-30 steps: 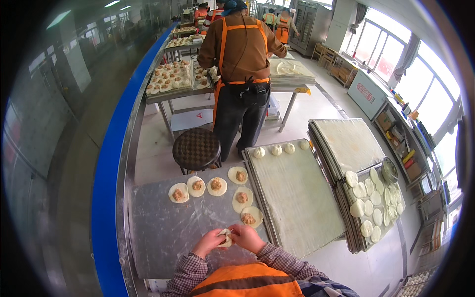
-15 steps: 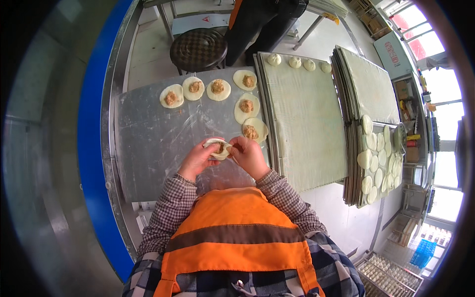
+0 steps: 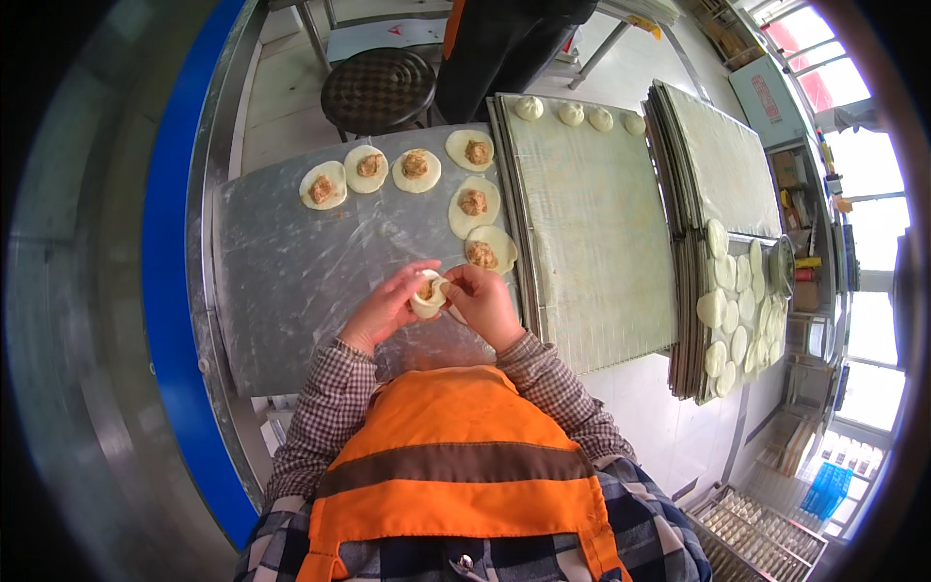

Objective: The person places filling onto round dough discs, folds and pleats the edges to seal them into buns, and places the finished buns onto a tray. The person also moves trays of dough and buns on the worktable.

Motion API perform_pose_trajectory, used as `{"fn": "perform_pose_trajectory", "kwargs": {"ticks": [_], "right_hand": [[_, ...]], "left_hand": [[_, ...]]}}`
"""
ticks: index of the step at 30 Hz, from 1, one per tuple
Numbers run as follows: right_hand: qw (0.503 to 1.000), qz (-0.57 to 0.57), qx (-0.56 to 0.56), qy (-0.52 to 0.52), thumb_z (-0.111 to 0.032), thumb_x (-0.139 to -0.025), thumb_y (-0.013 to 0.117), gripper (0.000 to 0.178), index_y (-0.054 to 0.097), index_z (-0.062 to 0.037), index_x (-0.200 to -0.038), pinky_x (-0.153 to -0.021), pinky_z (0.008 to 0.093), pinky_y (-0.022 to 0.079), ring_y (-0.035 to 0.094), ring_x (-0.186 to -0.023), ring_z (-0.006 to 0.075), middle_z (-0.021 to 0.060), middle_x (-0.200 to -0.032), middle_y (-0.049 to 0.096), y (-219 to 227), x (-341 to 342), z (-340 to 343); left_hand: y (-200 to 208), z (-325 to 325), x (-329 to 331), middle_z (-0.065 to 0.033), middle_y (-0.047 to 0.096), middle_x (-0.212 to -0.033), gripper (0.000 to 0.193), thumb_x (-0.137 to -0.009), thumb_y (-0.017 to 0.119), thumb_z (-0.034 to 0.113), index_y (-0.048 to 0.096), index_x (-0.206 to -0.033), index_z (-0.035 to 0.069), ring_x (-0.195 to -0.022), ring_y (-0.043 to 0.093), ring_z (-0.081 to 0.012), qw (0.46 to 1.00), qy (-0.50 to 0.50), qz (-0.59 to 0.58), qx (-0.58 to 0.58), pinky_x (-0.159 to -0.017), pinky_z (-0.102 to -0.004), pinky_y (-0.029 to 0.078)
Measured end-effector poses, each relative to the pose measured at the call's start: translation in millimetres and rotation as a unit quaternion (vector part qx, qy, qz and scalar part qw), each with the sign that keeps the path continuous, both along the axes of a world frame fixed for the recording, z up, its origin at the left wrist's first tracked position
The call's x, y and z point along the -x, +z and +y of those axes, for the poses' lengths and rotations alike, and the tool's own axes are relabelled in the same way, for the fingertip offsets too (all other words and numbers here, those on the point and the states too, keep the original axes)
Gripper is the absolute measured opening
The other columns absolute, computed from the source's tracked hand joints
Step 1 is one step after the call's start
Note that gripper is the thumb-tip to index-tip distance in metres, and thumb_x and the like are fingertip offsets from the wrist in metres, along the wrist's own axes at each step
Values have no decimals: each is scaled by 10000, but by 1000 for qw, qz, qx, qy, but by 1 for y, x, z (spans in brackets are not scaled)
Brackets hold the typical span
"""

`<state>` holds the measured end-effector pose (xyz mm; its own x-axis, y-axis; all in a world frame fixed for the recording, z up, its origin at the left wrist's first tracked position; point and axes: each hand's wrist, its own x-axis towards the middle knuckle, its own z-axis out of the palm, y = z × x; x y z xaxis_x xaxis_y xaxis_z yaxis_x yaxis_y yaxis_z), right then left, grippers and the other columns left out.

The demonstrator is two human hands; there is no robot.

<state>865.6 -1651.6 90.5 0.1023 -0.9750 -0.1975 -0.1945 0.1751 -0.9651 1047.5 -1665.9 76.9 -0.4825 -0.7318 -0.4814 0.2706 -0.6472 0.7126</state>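
Left hand (image 3: 381, 310) cups a part-folded dough wrapper (image 3: 426, 307) | right hand (image 3: 484, 303) pinches its rim | six filled rounds (image 3: 414, 171) lie open just beyond, on the metal worktop (image 3: 276, 281)

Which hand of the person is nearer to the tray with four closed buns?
Right. The right hand is just left of the tray; the left hand is farther away, across the held dough.

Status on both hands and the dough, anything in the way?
Left hand cradling dough wrapper, right hand pinching its edge. Wrapper partly gathered, top open, filling showing. Nearest obstacle: filled round just beyond right hand.
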Motion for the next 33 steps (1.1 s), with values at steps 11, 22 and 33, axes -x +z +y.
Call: {"fn": "perform_pose_trajectory", "kwargs": {"ticks": [11, 22, 33], "right_hand": [[980, 134, 147, 18, -44, -813, 716, 162, 637, 14, -942, -575, 285, 476, 605, -636, 153, 88, -764, 630, 0, 8, -2], [949, 156, 270, 52, -14, -824, 672, 146, 623, 23, -956, -585, 276, 487, 590, -630, 147, 67, -735, 614, -7, 27, -3], [963, 153, 219, 44, 11, -837, 663, 126, 619, 40, -951, -644, 289, 529, 655, -746, 146, 56, -805, 650, -3, 35, 4]], "left_hand": [[-10, -2, 25, -2, 587, -716, 628, -978, 300, 643, 589, -967, 87, -521, 498, -79, 987, 74, -142, -3, -404, -209, 313], [2, -2, 36, 1, 596, -798, 702, -961, 321, 668, 591, -1133, 43, -640, 533, -54, 983, 27, -167, 70, -466, -209, 359], [7, -3, 43, 16, 600, -774, 650, -968, 360, 640, 594, -1084, 44, -617, 543, -58, 970, 23, -205, 128, -476, -203, 410]]}}
